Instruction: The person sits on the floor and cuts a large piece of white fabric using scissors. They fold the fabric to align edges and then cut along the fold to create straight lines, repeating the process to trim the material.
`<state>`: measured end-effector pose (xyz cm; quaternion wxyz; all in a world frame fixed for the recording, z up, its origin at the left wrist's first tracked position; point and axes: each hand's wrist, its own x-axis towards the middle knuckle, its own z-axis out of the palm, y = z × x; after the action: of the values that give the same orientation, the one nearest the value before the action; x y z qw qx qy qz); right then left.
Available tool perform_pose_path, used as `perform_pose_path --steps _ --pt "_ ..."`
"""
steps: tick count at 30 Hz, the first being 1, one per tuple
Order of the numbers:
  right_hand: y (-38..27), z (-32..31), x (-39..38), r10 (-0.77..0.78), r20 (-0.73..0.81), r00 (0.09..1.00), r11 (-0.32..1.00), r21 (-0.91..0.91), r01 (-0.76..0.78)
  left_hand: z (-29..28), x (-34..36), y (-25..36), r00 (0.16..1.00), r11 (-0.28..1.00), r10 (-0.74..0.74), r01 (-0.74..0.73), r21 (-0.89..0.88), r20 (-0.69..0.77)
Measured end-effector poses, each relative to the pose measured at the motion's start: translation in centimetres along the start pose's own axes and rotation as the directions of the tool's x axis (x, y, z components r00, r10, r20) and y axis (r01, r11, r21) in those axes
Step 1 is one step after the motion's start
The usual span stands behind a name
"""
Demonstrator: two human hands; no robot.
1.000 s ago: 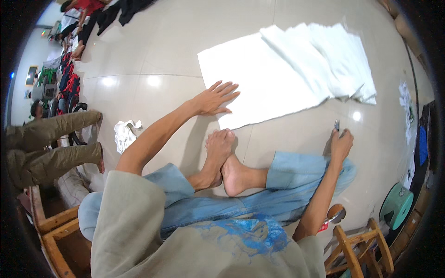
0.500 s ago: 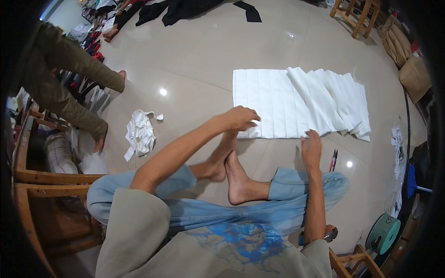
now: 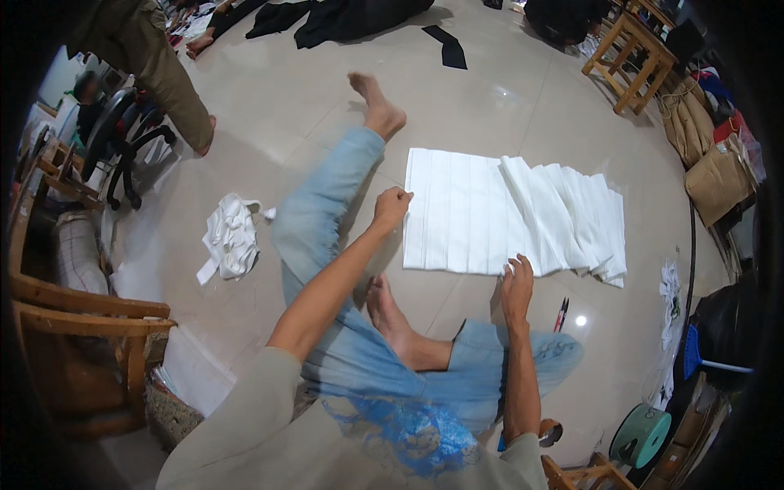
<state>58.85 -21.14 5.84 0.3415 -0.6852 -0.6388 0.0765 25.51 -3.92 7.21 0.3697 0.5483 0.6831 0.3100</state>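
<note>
A white pleated cloth (image 3: 457, 214) lies on the tiled floor in front of me. Its left part is flat, with parallel fold lines, while the right part is bunched in loose overlapping pleats. My left hand (image 3: 393, 209) is closed at the cloth's left edge, with the fingertips pinching that edge. At the near edge, around the middle, my right hand (image 3: 516, 294) rests its fingertips on the cloth, fingers slightly bent and apart. Two slim pens or similar sticks (image 3: 561, 314) lie on the floor right of that hand.
A heap of white fabric strip (image 3: 232, 237) lies at the left. Wooden furniture (image 3: 90, 314) stands at the near left, and a person's trousered leg (image 3: 175, 90) beyond it. Black cloth (image 3: 347, 23) lies at the far side. A wooden stool (image 3: 629, 61) and green reel (image 3: 643, 434) are at right.
My left leg has unfolded and stretched forward. My left hand has come to the cloth's left edge and closed there; my right hand now touches the near edge. The view has shifted.
</note>
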Motion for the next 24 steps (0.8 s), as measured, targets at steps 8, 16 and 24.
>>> perform_pose_path --steps 8,16,24 --pt "2.2 3.5 5.4 0.071 -0.005 0.997 0.997 -0.001 -0.071 4.1 11.2 -0.3 0.965 0.942 -0.057 0.136 0.306 -0.254" --pt "3.1 4.6 5.6 0.054 -0.031 0.998 0.993 -0.103 -0.057 5.4 11.1 0.4 0.964 0.962 0.059 0.015 0.274 -0.261" --pt "2.9 5.2 6.0 0.089 -0.068 0.994 0.994 -0.057 -0.093 5.2 12.0 1.2 0.979 0.943 -0.051 0.112 0.313 -0.198"
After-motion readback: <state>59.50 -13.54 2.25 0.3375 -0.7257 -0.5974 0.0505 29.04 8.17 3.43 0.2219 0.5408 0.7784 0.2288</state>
